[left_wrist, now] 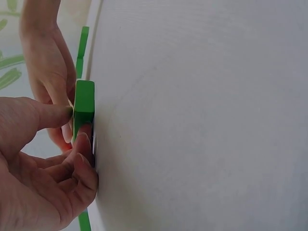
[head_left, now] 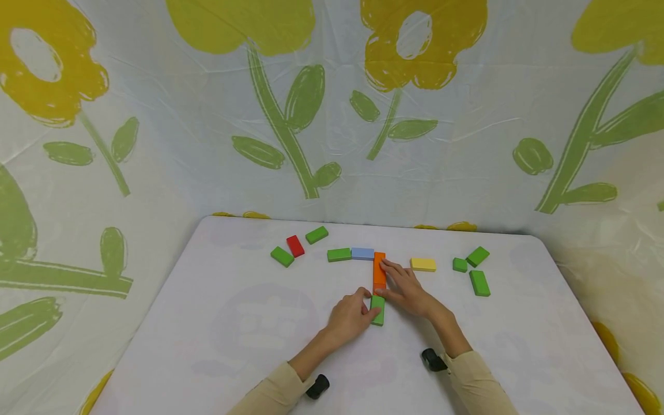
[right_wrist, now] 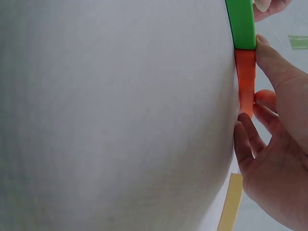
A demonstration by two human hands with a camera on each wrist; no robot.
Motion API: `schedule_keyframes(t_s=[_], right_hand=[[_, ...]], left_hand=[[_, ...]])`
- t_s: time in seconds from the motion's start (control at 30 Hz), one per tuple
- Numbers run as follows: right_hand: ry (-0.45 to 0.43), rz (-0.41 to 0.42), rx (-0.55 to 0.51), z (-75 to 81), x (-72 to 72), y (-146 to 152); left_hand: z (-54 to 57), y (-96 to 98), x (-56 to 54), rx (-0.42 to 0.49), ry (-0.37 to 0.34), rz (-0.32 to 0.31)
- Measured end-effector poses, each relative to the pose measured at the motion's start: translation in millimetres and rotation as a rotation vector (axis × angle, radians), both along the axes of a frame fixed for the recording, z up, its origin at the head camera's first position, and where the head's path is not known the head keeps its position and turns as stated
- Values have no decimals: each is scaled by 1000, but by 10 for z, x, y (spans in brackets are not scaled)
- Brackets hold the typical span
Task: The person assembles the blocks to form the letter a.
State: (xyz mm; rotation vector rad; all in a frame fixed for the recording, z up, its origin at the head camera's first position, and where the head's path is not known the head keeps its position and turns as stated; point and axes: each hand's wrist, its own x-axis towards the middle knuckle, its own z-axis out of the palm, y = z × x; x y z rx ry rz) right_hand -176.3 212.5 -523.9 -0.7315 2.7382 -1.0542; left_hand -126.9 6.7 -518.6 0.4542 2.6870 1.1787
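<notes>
Nearest, beige sleeves (head_left: pixel 270 395) and small black wrist devices (head_left: pixel 317 387) are seen over the pale surface (head_left: pixel 171 351). The near green block (head_left: pixel 379 310), lying flat at the near end of the row, is pinched in the grip of the left hand (head_left: pixel 350 315), between thumb and fingers. By the right hand (head_left: pixel 413 293) nothing appears to be clasped: its loosely extended fingers are laid along the right side of the orange block (head_left: pixel 380 266), with its thumb beside the joint. A seam is shown near that end of the orange; whether a second orange piece is there cannot be told. The joint could be skewed if the green block were pushed harder than the orange is steadied, and through the orange's far end the touching blue block (head_left: pixel 362 253) and adjoining green brick (head_left: pixel 339 255) could be nudged. A fingertip might also be trapped at the joint. To the right, the yellow block (head_left: pixel 423 264) is set apart and could be brushed by the right hand's knuckles. Farther off, a red block (head_left: pixel 295 246) is placed among loose green pieces (head_left: pixel 317 234), before a flower-printed cloth (head_left: pixel 456 178).
</notes>
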Motion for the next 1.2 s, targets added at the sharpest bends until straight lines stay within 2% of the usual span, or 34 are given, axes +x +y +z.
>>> schedule_keyframes(t_s=[0.5,0.97,1.2], right_hand=[[-8,-1,8,34,14,-10],[6,23,-1,39,21,9],[7,32,-12,59,20,7]], left_hand=[[-16,20,-13,29,-11,-8],[-34,12,-82,59,-74,-30],[-33,8,-106,62,-81,-28]])
